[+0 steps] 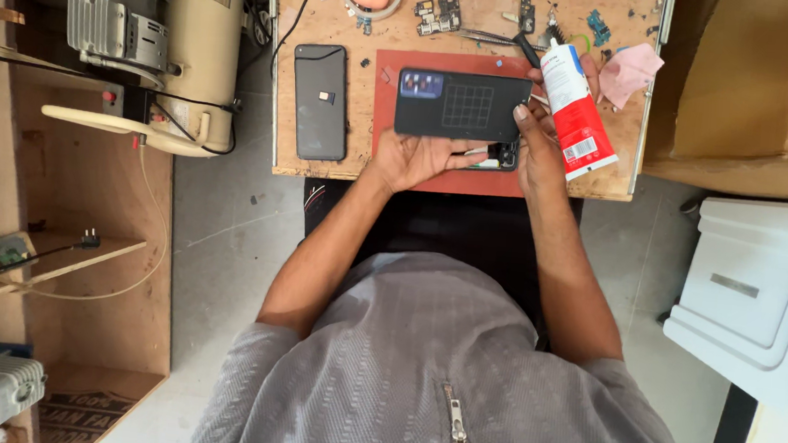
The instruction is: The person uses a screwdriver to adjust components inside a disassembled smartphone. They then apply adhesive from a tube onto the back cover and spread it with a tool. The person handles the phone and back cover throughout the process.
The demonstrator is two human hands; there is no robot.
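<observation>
Head view looks straight down at a grey concrete floor (224, 236) with a small wooden table (335, 20) at the top. To the left stands a big cream machine (197, 47) with grey metal parts, beside wooden shelves (54, 260). To the right sit a brown cardboard box (742, 90) and a white plastic lid (764, 288). A red mat (392, 67) lies on the table. Just left of the mat rests a dark phone (319, 101), flat. Small circuit boards (438, 14) and a pink cloth (629, 73) lie near the table's top edge. The left hand (413, 160) grips the bottom edge of a black phone back cover (462, 105), held over the mat. The right hand (543, 135) is wrapped around a red and white tube (576, 109), and its thumb touches the cover's right end. Under the cover, another phone (497, 157) peeks out on the mat.
</observation>
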